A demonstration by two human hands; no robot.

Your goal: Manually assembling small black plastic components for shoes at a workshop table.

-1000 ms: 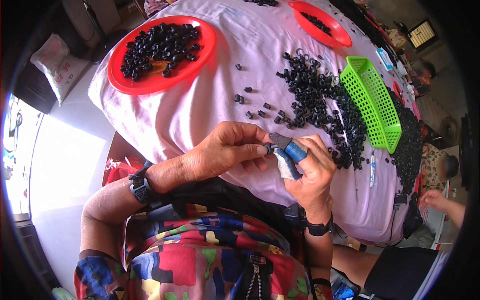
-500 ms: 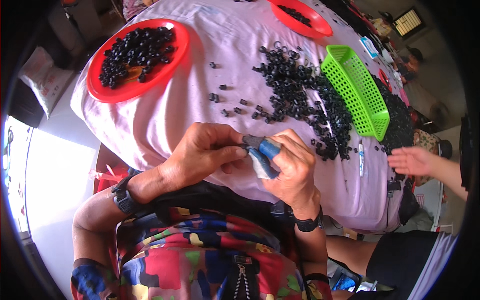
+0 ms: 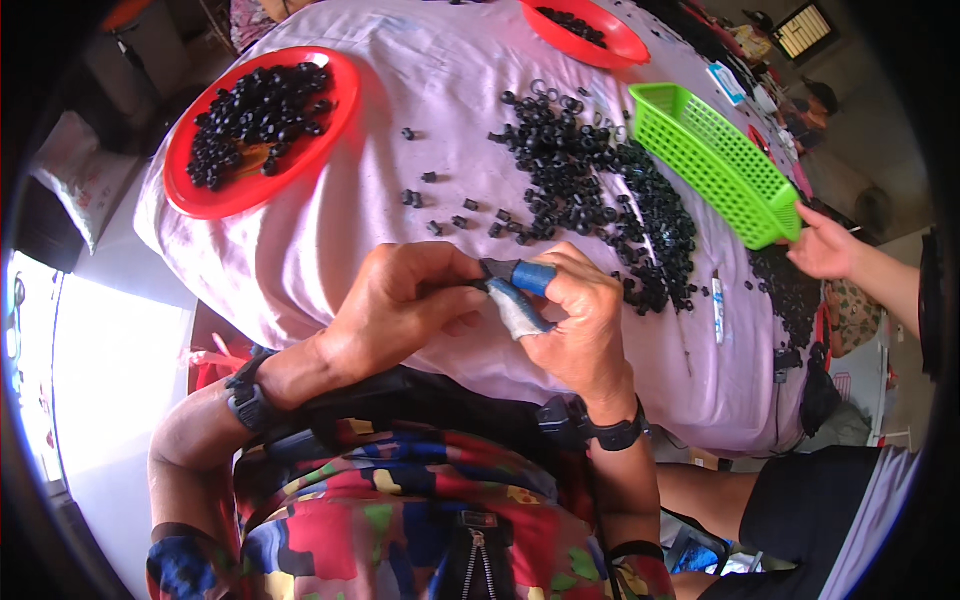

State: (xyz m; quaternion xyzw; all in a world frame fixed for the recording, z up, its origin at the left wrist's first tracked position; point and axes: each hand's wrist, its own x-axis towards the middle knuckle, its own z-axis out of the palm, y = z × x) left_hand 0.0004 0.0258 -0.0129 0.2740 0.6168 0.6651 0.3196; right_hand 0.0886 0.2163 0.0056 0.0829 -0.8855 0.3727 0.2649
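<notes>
My left hand (image 3: 400,305) and my right hand (image 3: 590,315) meet fingertip to fingertip above the near edge of the cloth. Both are closed in a pinch; whatever sits between the fingertips is too small and hidden to make out. On my right index finger is a blue and dark wrap (image 3: 534,278), and a worn blue and white one (image 3: 517,308) covers the thumb. Just beyond the hands, several small black ring-like pieces (image 3: 470,205) lie scattered. They lead to a large heap of similar black pieces (image 3: 560,170) on the pale pink cloth (image 3: 420,80).
A red plate (image 3: 347,110) of black pieces stands at the left, another red plate (image 3: 625,55) at the far side. Right of the heap, another person's hand (image 3: 825,243) touches the end of a green perforated basket (image 3: 700,140). A marker (image 3: 718,310) lies nearer.
The other person's hand has reached the green basket's near end, and that end sits slightly farther out to the right. My hands keep their pinch, with only small finger shifts.
</notes>
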